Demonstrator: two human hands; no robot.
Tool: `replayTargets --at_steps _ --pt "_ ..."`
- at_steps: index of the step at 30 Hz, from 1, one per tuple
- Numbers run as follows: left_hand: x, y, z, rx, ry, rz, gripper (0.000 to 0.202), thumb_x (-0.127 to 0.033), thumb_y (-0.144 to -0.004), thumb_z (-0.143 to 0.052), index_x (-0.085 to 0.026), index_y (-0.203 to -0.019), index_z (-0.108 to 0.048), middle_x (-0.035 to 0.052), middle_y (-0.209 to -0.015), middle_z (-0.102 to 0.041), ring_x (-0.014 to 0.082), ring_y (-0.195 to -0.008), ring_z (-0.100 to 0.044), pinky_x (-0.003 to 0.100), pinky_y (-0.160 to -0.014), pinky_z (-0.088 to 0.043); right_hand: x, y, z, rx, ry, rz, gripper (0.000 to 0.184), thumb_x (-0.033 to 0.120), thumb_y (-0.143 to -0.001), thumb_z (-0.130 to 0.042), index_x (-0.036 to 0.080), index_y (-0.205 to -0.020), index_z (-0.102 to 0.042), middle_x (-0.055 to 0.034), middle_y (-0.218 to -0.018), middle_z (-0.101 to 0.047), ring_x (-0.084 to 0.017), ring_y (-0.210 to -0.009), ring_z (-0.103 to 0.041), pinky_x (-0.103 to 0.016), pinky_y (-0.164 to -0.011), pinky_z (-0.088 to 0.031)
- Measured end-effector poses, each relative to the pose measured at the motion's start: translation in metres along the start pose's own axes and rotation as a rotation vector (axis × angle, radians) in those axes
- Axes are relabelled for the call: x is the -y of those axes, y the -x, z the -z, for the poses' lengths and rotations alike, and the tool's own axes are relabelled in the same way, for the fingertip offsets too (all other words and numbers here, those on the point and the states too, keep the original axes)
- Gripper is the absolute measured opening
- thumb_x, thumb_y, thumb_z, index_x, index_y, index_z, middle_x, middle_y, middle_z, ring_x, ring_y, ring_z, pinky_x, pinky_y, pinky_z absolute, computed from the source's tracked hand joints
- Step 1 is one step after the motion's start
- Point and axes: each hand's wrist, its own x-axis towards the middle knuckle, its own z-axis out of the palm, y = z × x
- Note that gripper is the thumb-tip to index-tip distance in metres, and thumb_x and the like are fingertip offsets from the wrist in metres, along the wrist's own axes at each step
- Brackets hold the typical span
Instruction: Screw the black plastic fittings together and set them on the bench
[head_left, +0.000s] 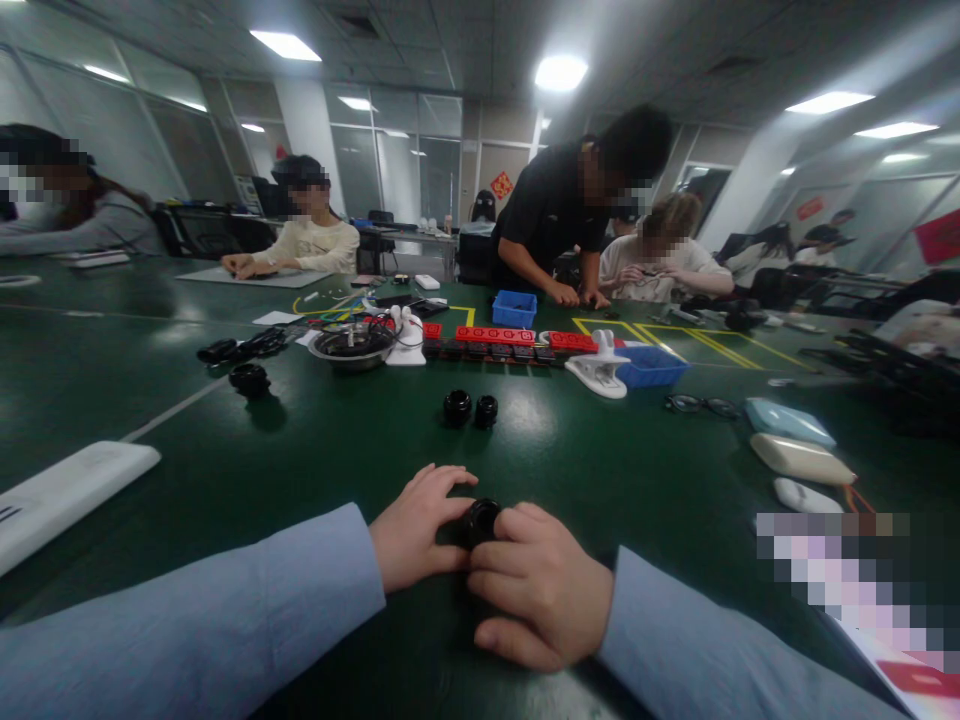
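Both of my hands meet low on the dark green table (225, 470), wearing light blue sleeves. A small black round part (481, 518) sits between them. My left hand (414, 530) curls its fingers around the part's left side. My right hand (541, 595) is closed over its right side and covers the lower half. Two more black round parts (470, 409) stand side by side on the table a short way beyond my hands.
A white flat device (64, 490) lies at the left. Farther back are a metal bowl (351, 347), red strips (495, 336), blue bins (651, 366), a white clamp (600, 370), glasses (701, 405) and pale cases (795, 440). Several people work at the far side.
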Motion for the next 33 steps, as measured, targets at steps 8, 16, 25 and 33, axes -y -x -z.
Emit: replayTargets --at_steps 8,16,25,33 --pt "0.000 -0.002 0.005 -0.024 0.028 0.078 0.044 -0.047 -0.062 -0.073 -0.026 -0.099 -0.062 0.0046 -0.114 -0.051 0.0287 -0.111 -0.044 0.059 -0.101 -0.013 -0.021 0.007 0.000 -0.037 0.079 -0.297 0.056 0.039 -0.094 -0.016 0.016 -0.068 -0.060 -0.0062 -0.063 -0.057 -0.018 -0.062 -0.039 -0.033 -0.059 -0.030" --pt "-0.004 -0.001 0.007 0.000 0.003 0.067 0.049 -0.050 -0.060 -0.073 -0.024 -0.100 -0.063 0.0063 -0.113 -0.052 0.0291 -0.111 -0.044 0.060 -0.101 -0.012 -0.039 0.011 -0.010 -0.051 0.055 -0.680 0.043 0.034 -0.092 -0.034 0.008 -0.125 -0.043 -0.0128 -0.117 -0.054 -0.025 -0.099 -0.045 -0.041 -0.086 -0.035" --pt "-0.003 0.000 0.006 0.001 0.003 0.050 0.048 -0.051 -0.062 -0.071 -0.023 -0.099 -0.062 0.0071 -0.115 -0.051 0.0290 -0.112 -0.043 0.058 -0.102 -0.014 -0.027 0.011 -0.004 -0.206 -0.100 -0.503 0.041 0.039 -0.092 -0.027 0.012 -0.113 -0.051 -0.0115 -0.104 -0.058 -0.024 -0.093 -0.048 -0.041 -0.082 -0.038" --pt "-0.001 0.000 0.003 -0.005 -0.003 0.027 0.050 -0.043 -0.065 -0.070 -0.025 -0.110 -0.056 0.0054 -0.115 -0.051 0.0266 -0.111 -0.044 0.056 -0.103 -0.016 0.002 0.003 -0.003 -0.224 -0.101 -0.283 0.036 0.026 -0.085 -0.042 0.016 -0.120 -0.044 -0.0097 -0.117 -0.053 -0.022 -0.103 -0.046 -0.040 -0.089 -0.038"
